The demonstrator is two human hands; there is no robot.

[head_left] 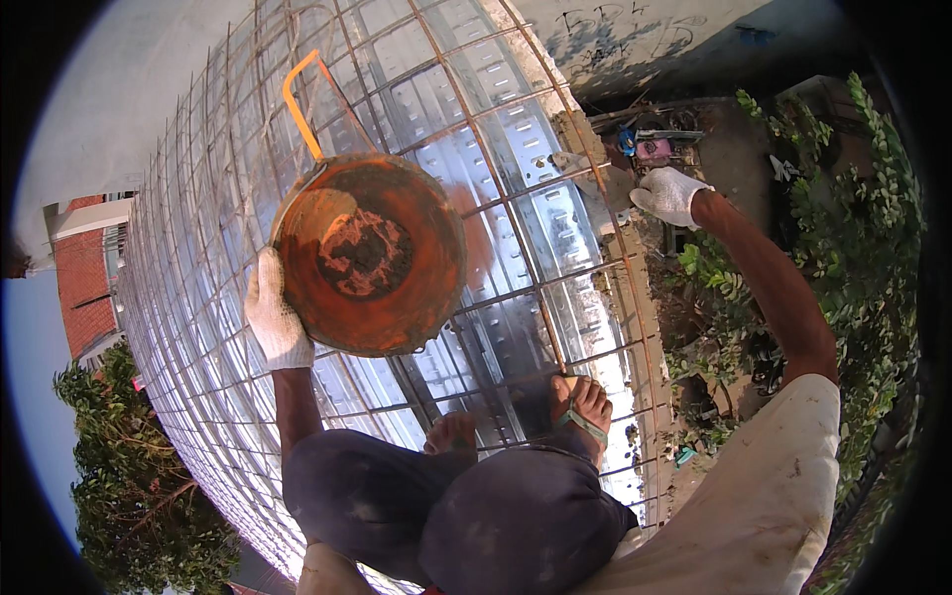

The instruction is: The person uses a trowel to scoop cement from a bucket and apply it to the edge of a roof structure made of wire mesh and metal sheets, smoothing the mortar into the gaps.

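My left hand [276, 312], in a white knit glove, grips the side of an orange-brown bucket [436, 233]. The bucket is tilted so that I look into its mouth; a little dark, crusty residue lies on its bottom. Its orange handle [297, 119] stands up away from me. Stretched out to the right, my gloved right hand [670, 196] is closed around a trowel, whose grey blade [607, 184] lies over the mortar-smeared edge of the deck. The trowel's grip is hidden inside the glove.
Under me is shiny corrugated metal decking [521, 233] covered by a grid of rusty rebar [466, 114]. A raw slab edge [645, 342] drops off at right toward leafy plants [843, 258] and clutter below. My feet [583, 412] rest on the bars. A wall [635, 45] stands beyond.
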